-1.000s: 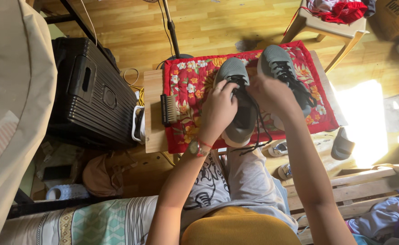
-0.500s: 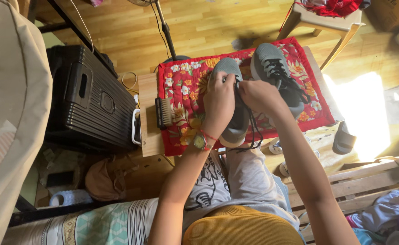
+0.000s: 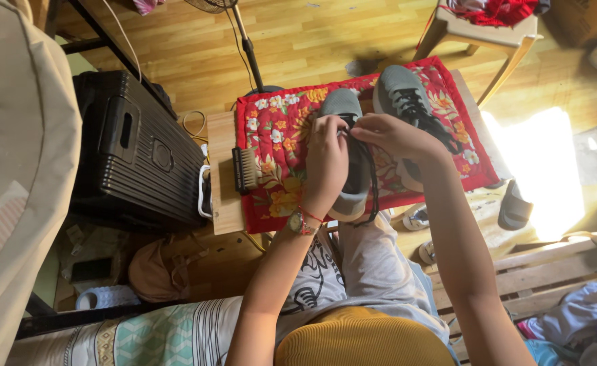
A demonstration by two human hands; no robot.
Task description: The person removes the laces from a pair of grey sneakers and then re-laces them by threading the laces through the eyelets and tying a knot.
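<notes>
Standing left is a ribbed black hard-shell suitcase [image 3: 139, 159]; a wooden bristle brush [image 3: 246, 170] lies on the tabletop's red floral cloth [image 3: 278, 146]. Left hand [image 3: 325, 163] and right hand [image 3: 392, 135] fingers pinch black laces on the grey sneaker [image 3: 350, 118] there, beside its twin grey sneaker [image 3: 403, 91].

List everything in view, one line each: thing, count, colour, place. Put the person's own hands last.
shoes: two, grey, on the red cloth; the left one is held.
lace: one, black, hanging from the held shoe.
cloth: one, red with flowers, over the low table.
brush: one, dark, at the cloth's left edge.
suitcase: one, black, left of the table.
stool: one, pale, top right.
sandal: one, dark, on the floor right.
left hand: on the held shoe.
right hand: at its lace.
</notes>
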